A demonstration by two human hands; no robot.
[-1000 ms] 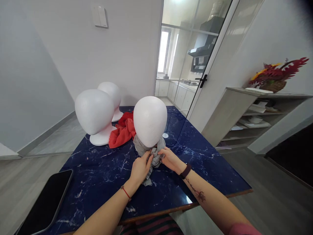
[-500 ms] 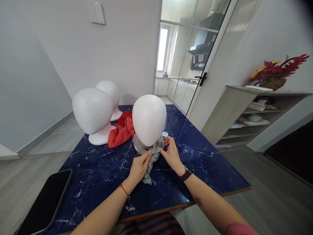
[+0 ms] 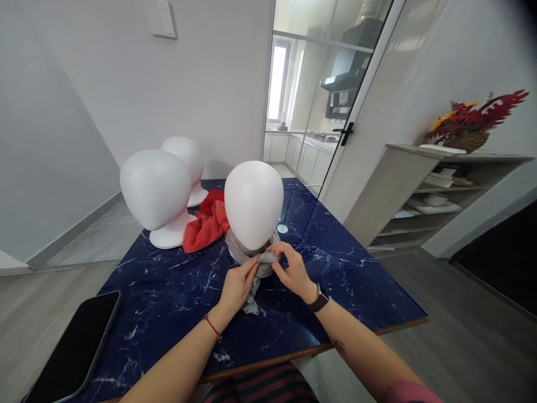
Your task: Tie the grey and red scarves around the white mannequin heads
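A white foam mannequin head [image 3: 253, 202] stands on the blue marble table [image 3: 344, 280], with a grey scarf [image 3: 242, 254] wrapped round its neck. My left hand [image 3: 237, 286] pinches the scarf at the front, just below the head. My right hand [image 3: 292, 270] grips the scarf's knotted part beside it, fingers curled round the fabric. A loose grey end [image 3: 251, 302] hangs down onto the table between my hands.
Two more white foam heads [image 3: 156, 190] [image 3: 184, 159] stand at the table's left back, with a red cloth [image 3: 205, 224] bunched beside them. A dark phone [image 3: 71, 347] lies at the near left corner. A glass door and a shelf with flowers [image 3: 474, 120] are to the right.
My right hand had lifted off the scarf with fingers apart; now it has closed on the knot again. My left hand has kept its hold.
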